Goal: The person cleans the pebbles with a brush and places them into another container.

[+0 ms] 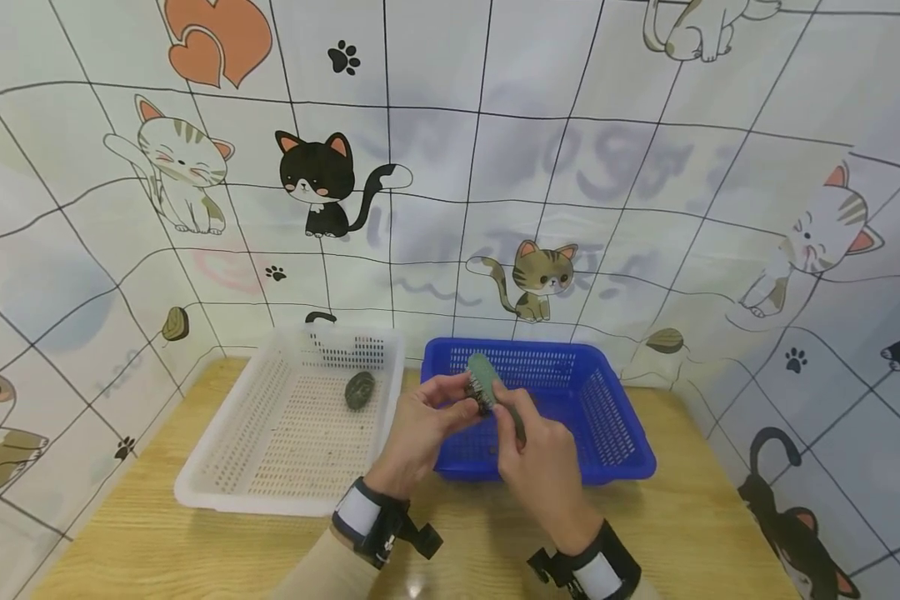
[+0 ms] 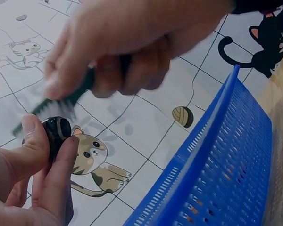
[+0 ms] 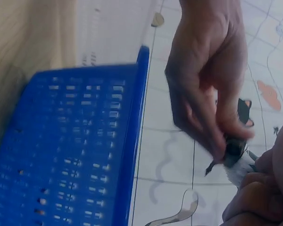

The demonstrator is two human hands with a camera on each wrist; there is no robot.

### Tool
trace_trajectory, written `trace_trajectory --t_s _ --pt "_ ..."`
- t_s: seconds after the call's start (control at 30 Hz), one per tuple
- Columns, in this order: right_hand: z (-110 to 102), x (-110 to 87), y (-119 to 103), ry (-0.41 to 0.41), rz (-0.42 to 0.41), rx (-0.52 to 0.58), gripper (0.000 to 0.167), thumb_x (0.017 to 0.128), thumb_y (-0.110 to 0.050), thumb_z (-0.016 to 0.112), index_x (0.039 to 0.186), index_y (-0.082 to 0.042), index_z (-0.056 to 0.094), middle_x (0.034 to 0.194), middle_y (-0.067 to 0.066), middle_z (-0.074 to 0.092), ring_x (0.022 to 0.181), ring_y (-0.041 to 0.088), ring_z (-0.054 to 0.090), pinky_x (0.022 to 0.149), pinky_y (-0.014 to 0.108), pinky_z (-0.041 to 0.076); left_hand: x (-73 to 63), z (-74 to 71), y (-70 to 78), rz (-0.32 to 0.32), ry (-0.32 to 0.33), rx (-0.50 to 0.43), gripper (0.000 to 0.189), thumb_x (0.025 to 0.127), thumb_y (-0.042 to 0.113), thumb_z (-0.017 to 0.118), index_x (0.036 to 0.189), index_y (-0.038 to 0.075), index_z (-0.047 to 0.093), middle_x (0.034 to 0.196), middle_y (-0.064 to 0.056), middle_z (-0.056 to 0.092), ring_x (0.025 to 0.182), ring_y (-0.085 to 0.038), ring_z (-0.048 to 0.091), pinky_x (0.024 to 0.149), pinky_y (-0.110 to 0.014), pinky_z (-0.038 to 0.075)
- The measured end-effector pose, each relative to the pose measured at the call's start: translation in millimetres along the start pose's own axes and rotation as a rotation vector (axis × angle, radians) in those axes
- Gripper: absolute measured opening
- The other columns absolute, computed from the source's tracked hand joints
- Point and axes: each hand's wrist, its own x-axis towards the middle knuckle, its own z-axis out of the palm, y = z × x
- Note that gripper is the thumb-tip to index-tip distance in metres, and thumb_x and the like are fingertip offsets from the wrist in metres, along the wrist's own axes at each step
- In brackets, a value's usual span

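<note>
My left hand [image 1: 418,429] pinches a small dark, glossy stone [image 2: 56,134] with pale streaks between thumb and fingers. A green brush [image 1: 483,369] with white bristles is gripped in my right hand [image 1: 542,454]. Its bristles press against the stone, and both hands are raised over the front of the blue basket [image 1: 633,433]. The right wrist view shows the bristles [image 3: 240,172] right at the stone, partly hidden by the right hand's fingers.
To the left stands a white basket [image 1: 292,442] with one dark green mottled stone [image 1: 359,391] inside. Both baskets rest on a wooden table [image 1: 135,500], against a wall covering [image 1: 435,150] printed with cats. Small dark bits show through the holes of the blue basket.
</note>
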Motion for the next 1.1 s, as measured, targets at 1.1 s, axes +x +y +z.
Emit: trace_trajectory --t_s 1.1 --pt "-2 -4.3 -7 0.009 -0.061 0.025 0.028 0.106 0.005 0.076 0.133 0.000 0.074 0.077 0.000 0.077 0.055 -0.018 0.019 0.046 0.004 0.020 -0.9 -0.8 5.0 -0.034 0.007 0.026 0.042 0.107 -0.010 0.075 0.149 -0.005 0.071 0.123 -0.007 0.082 0.108 -0.015 0.084 0.104 -0.034 0.073"
